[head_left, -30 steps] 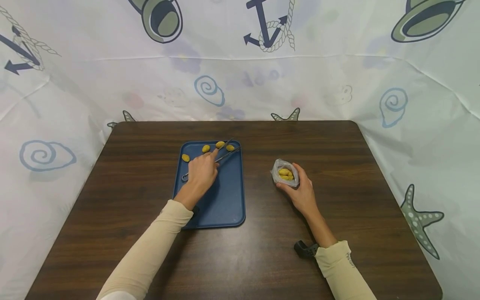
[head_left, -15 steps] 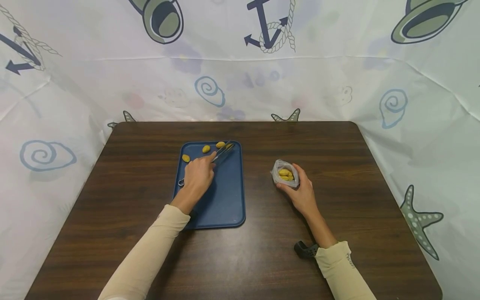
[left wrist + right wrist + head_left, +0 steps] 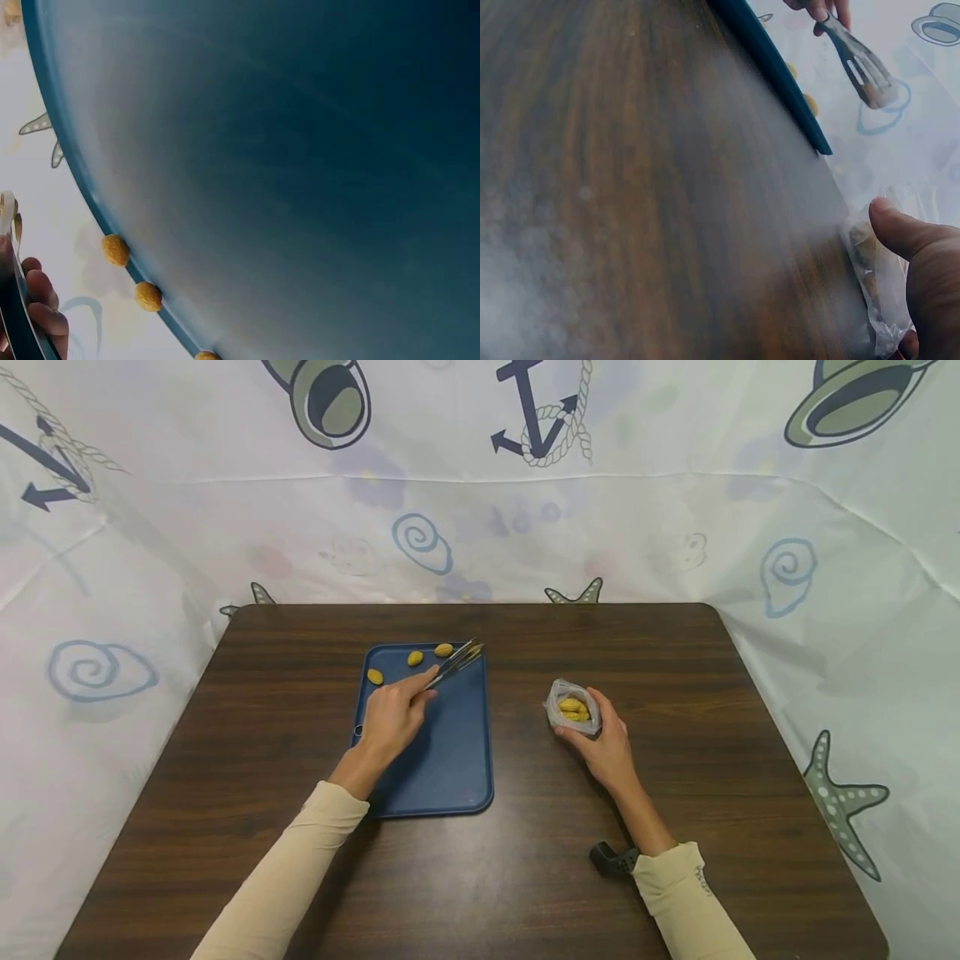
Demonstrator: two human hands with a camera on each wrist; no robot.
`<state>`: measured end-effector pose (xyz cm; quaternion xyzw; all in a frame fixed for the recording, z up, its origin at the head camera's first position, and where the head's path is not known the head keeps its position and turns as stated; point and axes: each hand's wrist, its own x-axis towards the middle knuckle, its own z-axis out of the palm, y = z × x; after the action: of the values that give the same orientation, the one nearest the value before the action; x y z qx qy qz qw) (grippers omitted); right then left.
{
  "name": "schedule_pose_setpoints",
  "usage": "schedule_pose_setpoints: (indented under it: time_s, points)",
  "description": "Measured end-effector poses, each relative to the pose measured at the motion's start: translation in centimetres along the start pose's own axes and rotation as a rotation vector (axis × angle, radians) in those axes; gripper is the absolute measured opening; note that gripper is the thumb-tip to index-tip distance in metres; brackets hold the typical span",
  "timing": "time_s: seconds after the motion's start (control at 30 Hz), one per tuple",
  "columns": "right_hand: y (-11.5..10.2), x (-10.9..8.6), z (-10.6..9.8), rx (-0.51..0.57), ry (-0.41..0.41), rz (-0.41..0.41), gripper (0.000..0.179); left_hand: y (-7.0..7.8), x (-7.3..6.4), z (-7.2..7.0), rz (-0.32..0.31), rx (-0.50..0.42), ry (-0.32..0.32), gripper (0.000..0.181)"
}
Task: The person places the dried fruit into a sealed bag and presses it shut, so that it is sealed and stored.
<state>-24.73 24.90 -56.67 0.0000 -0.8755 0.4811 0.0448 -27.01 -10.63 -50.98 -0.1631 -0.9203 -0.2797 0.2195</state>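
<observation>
tongs (image 3: 448,670) gripped by left hand (image 3: 392,714) rise with one nut (image 3: 885,96); three nuts (image 3: 415,657) remain on tray (image 3: 450,777), several (image 3: 574,707) in bag (image 3: 553,708) right hand (image 3: 609,750) grips.

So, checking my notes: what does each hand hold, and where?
The left hand holds the tongs around their middle, a yellow piece between the tips; the right hand holds the plastic bag around its side.

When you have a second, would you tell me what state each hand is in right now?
Left hand: closed on metal tongs, with a yellow piece at their tips.
Right hand: closed around a clear plastic bag holding more yellow lumps.
</observation>
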Motion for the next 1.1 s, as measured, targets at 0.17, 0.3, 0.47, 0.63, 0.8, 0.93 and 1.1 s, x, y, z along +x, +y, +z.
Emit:
schedule_pose_setpoints:
  time_s: [0.17, 0.3, 0.47, 0.63, 0.8, 0.93, 1.1]
  points:
    - [0.0, 0.0, 0.0, -0.002, 0.0, 0.002, 0.09, 0.3, 0.1, -0.2, 0.026, -0.02, 0.006, 0.038]
    - [0.0, -0.1, 0.0, -0.004, 0.002, 0.007, 0.09, 0.7, 0.1, -0.2, 0.042, -0.033, -0.006, 0.039]
    - [0.0, -0.2, -0.1, 0.002, 0.009, 0.007, 0.089, 1.2, 0.2, -0.1, 0.102, -0.048, -0.01, 0.041]
    - [0.0, -0.1, -0.1, -0.004, 0.011, 0.007, 0.089, 1.7, 0.3, 0.0, 0.162, -0.084, -0.01, 0.043]
    - [0.1, -0.1, -0.1, -0.005, 0.014, 0.002, 0.089, 2.5, 0.6, -0.1, 0.213, -0.117, -0.024, 0.044]
    - [0.1, 0.0, -0.1, -0.006, 0.01, -0.004, 0.089, 3.1, 0.7, 0.0, 0.251, -0.141, -0.024, 0.044]
    - [0.0, 0.1, -0.2, -0.003, 0.005, 0.003, 0.089, 4.2, 0.7, 0.0, 0.301, -0.176, -0.018, 0.042]
